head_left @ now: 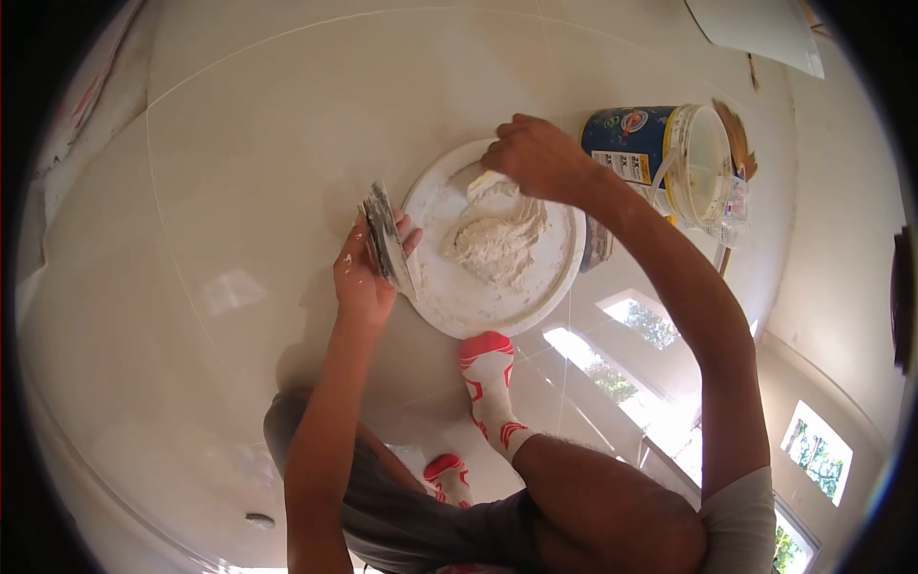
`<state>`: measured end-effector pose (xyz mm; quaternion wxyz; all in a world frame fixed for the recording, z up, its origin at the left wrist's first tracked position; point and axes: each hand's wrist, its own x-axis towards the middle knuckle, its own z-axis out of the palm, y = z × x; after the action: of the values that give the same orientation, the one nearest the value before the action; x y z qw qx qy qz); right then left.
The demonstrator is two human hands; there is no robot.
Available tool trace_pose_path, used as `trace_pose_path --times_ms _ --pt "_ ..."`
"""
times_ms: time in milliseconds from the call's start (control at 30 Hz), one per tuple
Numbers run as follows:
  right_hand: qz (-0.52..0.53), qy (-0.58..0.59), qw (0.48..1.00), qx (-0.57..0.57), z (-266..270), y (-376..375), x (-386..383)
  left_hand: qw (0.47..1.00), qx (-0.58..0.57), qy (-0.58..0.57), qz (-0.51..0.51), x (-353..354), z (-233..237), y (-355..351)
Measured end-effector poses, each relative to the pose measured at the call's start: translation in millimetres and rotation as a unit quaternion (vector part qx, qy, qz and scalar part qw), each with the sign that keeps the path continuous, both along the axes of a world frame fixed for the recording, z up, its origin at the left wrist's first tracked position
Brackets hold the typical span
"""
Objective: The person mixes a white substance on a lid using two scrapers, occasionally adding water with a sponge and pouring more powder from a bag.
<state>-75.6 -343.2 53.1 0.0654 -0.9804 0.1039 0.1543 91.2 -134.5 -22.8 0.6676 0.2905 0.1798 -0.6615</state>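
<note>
A person crouches on a pale tiled floor (239, 172), one foot in a red-and-white sock (488, 378) planted just short of a round white board (478, 320). The left hand (361, 273) is closed around a stack of flat trowel blades (387, 239), held on edge against the board's rim, its skin flecked white. On the board a mound of white paste (492, 239) sits near the middle, ridged and rough, with thin smears around it; the mixing looks well under way but not yet smooth. The right hand (540, 158), fingers curled together, pinches a small scraper (483, 182) at the mound's far edge. Beyond, a blue-labelled tub (650, 143) lies on its side, mouth open, a brush (738, 134) just behind it.
</note>
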Motion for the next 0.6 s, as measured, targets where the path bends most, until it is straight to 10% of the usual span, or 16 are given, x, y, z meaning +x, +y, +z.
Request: trace_pose_path --times_ms 267,467,500,600 --pt "-0.468 0.068 0.864 0.170 1 49 -134 1.000 -0.014 0.015 0.013 1 0 -1" --pt "-0.809 -0.163 0.256 0.503 -10 166 -90 1.000 -0.007 -0.022 -0.006 -3 2 -1" --pt "-0.795 -0.174 0.281 0.509 -2 160 -81 1.000 0.001 -0.019 0.005 -4 1 -1" --pt "-0.663 -0.111 0.623 0.400 4 121 -88 1.000 0.009 -0.008 0.010 -3 3 0"
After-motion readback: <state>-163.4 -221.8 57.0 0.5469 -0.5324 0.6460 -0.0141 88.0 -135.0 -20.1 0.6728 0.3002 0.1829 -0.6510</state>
